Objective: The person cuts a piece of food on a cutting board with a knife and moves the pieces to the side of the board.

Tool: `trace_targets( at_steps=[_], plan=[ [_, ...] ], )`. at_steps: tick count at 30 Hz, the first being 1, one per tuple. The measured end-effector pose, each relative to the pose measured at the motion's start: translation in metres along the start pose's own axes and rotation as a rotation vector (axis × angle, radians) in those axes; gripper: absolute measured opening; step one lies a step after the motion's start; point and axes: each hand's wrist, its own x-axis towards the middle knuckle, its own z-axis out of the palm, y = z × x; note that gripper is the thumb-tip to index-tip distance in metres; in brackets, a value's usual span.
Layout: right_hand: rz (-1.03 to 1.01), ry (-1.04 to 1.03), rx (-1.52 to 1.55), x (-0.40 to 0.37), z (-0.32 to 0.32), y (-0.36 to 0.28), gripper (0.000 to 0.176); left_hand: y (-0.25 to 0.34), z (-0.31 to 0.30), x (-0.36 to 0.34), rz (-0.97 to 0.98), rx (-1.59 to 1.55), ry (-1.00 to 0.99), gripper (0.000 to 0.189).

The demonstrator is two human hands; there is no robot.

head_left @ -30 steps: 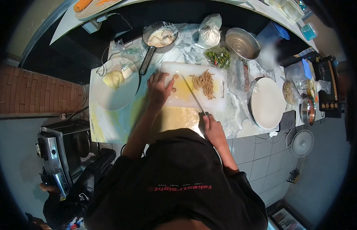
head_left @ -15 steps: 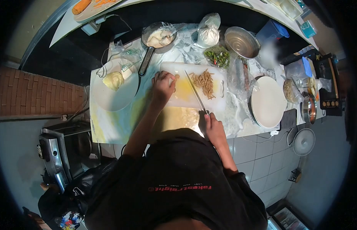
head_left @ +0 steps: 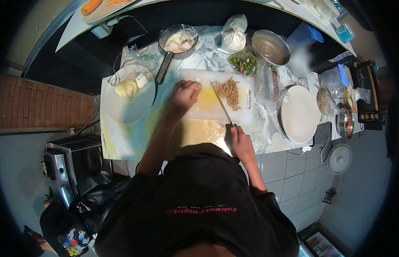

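A white cutting board (head_left: 203, 112) lies on the marble-patterned table, with yellow stains on its middle. Thin brown strips (head_left: 228, 92) are heaped on its right half. My right hand (head_left: 242, 144) grips the handle of a long knife (head_left: 222, 101), whose blade points away from me along the left side of the heap. Over the board's left edge, my left hand (head_left: 186, 96) is closed with its fingers bunched together; whatever it may hold is hidden.
On the left stand a white plate (head_left: 123, 112) with a pale yellow piece and a pan (head_left: 181, 48) with white contents. Behind are a bag of white powder (head_left: 233, 39), green chillies (head_left: 243, 63) and a metal bowl (head_left: 271, 47). A large plate (head_left: 299, 115) is right; another person (head_left: 75, 222) is lower left.
My left hand has turned slightly, and the small piece seen at its fingertips is now hidden. The knife has shifted a little to the right. The other person at lower left has moved.
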Motion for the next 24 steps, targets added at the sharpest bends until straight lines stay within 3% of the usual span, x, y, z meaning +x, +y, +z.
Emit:
trace_targets(
  at_steps=[5,12,14,18,20,24],
  plan=[
    [-0.014,0.005,-0.001,0.001,0.001,0.001,0.041,0.003,0.011,0.001,-0.106,0.261,-0.02,0.018],
    [-0.018,0.01,0.013,-0.002,0.002,0.002,0.041,-0.001,0.012,0.001,-0.033,0.268,-0.01,0.016],
    [-0.018,0.006,0.02,-0.002,0.0,0.001,0.04,0.007,-0.001,0.004,0.125,0.106,-0.08,0.012],
    [-0.016,-0.02,0.034,-0.001,-0.002,-0.005,0.041,0.013,-0.001,0.002,0.238,0.156,-0.19,0.011],
    [-0.019,-0.023,0.021,-0.001,-0.002,-0.008,0.041,0.021,0.007,-0.003,0.214,0.199,0.034,0.014],
    [0.0,-0.051,0.019,-0.004,0.0,-0.01,0.044,0.032,0.007,-0.024,0.136,0.251,0.077,0.018]
  ],
)
